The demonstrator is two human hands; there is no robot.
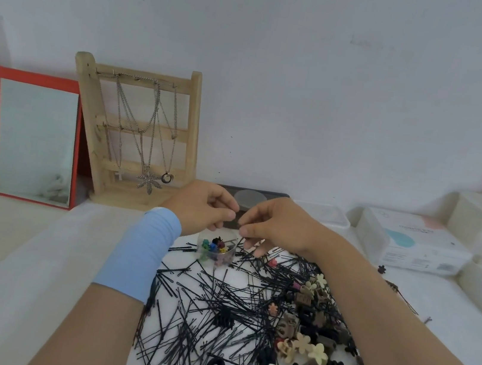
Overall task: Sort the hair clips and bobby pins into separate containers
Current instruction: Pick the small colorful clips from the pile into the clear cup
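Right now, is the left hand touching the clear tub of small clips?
Cannot tell. In the head view the left hand overlaps the far rim of the clear tub, so neither contact nor a gap shows plainly.

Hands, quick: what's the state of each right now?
Left hand: fingertips pinched together; whether it holds anything cannot be told.
Right hand: pinching a bobby pin.

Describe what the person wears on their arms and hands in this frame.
The left hand and right hand are bare, with no gloves, rings or watch visible. A smooth light blue cuff wraps the left forearm from the wrist to about halfway up. The right forearm is uncovered.
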